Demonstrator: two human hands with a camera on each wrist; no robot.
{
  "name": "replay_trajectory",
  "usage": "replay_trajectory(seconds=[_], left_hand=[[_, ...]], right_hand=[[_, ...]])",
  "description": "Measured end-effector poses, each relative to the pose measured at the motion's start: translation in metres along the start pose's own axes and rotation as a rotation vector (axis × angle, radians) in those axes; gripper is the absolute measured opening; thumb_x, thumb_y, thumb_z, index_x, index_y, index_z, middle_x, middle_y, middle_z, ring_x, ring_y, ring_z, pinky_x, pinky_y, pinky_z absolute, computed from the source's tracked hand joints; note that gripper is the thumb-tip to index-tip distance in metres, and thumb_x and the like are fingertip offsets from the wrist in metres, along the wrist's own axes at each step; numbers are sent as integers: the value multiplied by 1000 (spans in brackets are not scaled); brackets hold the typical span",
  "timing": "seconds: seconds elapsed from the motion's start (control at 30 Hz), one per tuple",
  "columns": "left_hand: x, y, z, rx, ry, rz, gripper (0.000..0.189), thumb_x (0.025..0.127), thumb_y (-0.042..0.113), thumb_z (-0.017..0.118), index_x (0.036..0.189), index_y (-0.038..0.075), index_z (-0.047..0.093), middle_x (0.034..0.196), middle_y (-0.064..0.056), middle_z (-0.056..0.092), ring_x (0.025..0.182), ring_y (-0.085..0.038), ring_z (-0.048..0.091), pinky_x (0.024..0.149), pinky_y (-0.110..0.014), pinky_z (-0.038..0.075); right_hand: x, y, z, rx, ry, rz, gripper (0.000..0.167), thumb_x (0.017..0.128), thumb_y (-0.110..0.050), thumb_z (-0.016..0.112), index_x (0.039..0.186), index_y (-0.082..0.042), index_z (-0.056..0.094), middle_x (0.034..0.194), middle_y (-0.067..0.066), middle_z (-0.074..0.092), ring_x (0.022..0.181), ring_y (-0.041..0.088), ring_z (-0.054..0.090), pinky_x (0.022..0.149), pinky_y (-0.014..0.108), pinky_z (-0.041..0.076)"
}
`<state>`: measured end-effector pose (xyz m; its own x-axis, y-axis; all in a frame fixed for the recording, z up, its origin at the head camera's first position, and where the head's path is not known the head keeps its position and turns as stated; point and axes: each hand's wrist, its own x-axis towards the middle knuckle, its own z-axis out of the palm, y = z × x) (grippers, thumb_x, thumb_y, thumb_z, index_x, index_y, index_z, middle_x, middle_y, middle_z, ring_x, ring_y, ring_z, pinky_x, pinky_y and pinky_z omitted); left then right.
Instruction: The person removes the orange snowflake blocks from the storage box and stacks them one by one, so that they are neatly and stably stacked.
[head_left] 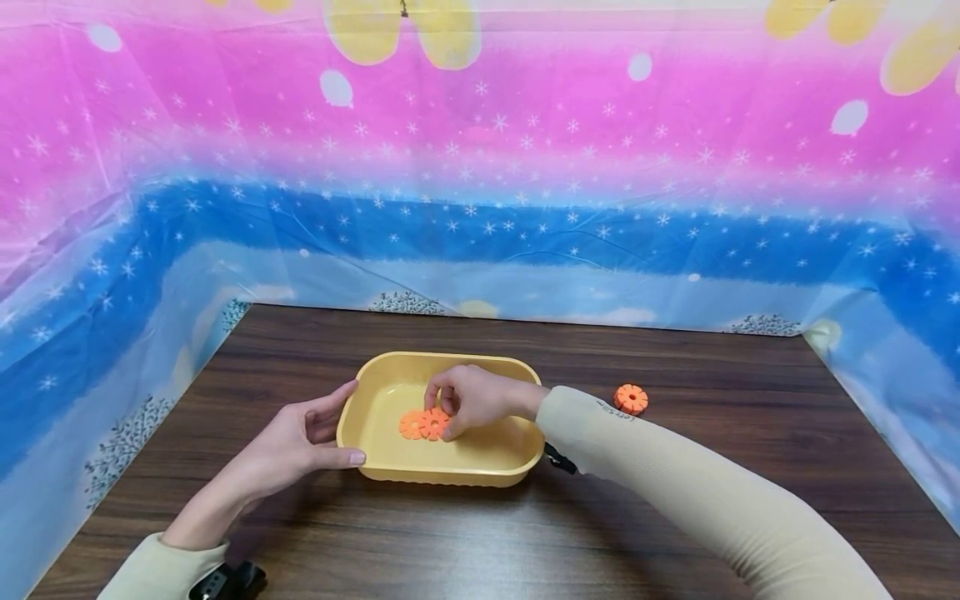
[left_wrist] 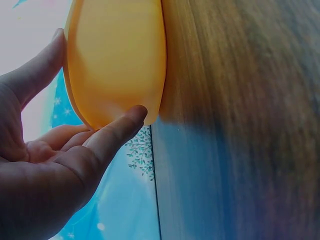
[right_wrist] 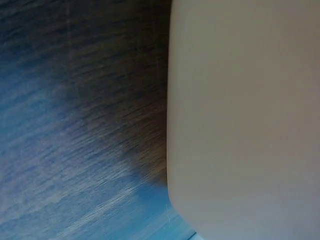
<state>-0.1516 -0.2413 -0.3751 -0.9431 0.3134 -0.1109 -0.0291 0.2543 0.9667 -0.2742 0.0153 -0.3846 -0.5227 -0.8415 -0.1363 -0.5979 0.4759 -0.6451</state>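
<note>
A yellow plastic basin (head_left: 465,477) sits on the table. My left hand (head_left: 288,442) holds its left end, thumb at the front corner and fingers along the outer side; the left wrist view shows this hand (left_wrist: 75,150) against the basin wall (left_wrist: 117,55). Inside the basin, my right hand (head_left: 480,400) pinches the edge of an orange notched building disc (head_left: 433,424). Another orange notched disc (head_left: 410,425) lies beside it, partly overlapped. In the right wrist view the pale basin side (right_wrist: 240,110) fills the right half, and the fingers are out of sight.
To the right of the basin, beyond my right sleeve (head_left: 660,467), more orange notched discs (head_left: 631,398) lie in a small stack on the dark wood table (head_left: 712,367). A patterned pink and blue cloth (head_left: 525,225) hangs around the table's back and sides.
</note>
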Motion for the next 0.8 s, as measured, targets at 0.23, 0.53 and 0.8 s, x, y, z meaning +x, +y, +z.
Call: replay_trajectory(seconds=[0.23,0.53,0.8], left_hand=[[-1,1,0,2,4,0,94,74,13,79,148,11,21,147,-17,26,125,-33,39,83,-33,50],[0,1,0,-1,0,-8,94,74,13,78,148,12,20,147,-17,27,125,-32,40,83,-33,50],[0,2,0,0,5,-16,93,74,12,78,148,11,21,146,-17,28,124,-32,40,83,-34,50]], right_hand=[[-1,-1,1,-20,15,-32,37,67,-9,83,95,-12,60,89,2,59,80,15,53,67,21,46],[-2,0,0,-2,-12,-43,42,66,-6,82,100,-12,60,87,6,59,79,17,54,67,21,47],[-2,0,-1,16,-16,-39,38,67,-5,82,99,-12,63,86,3,59,80,17,54,68,21,47]])
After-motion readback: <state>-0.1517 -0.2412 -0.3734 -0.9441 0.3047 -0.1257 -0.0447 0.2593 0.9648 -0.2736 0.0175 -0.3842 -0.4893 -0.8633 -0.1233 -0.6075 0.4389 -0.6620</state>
